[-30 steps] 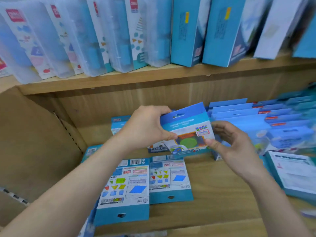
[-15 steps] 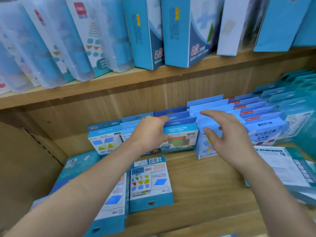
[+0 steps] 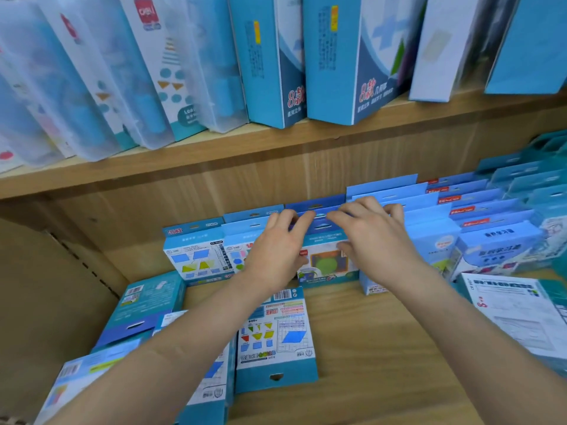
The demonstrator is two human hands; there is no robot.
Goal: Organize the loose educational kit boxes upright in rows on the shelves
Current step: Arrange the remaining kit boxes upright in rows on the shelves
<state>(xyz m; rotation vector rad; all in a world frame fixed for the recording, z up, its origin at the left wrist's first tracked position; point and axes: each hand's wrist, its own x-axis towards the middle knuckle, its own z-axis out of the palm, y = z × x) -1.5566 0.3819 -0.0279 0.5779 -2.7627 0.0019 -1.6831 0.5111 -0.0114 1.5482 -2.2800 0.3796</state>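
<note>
A blue kit box with a green circle (image 3: 325, 265) stands upright at the back of the lower shelf (image 3: 383, 348), in a row of like boxes. My left hand (image 3: 274, 251) grips its top tab from the left, fingers hooked over the edge. My right hand (image 3: 379, 240) holds the same tab from the right, thumb on the box front. Another upright box with coloured shapes (image 3: 196, 254) stands to the left. Loose boxes lie flat in front: one with a blue parallelogram (image 3: 276, 338), a teal one (image 3: 144, 305), and more under my left forearm (image 3: 211, 381).
Rows of upright blue boxes (image 3: 491, 240) fill the right of the lower shelf. A large white-faced box (image 3: 515, 311) lies flat at the right front. The upper shelf (image 3: 276, 148) carries tall boxes and clear cases (image 3: 147, 72). A wooden side wall (image 3: 46, 286) closes the left.
The green-circle box went from held tilted in the air to standing in the back row. My right hand came over from the neighbouring row onto its top tab.
</note>
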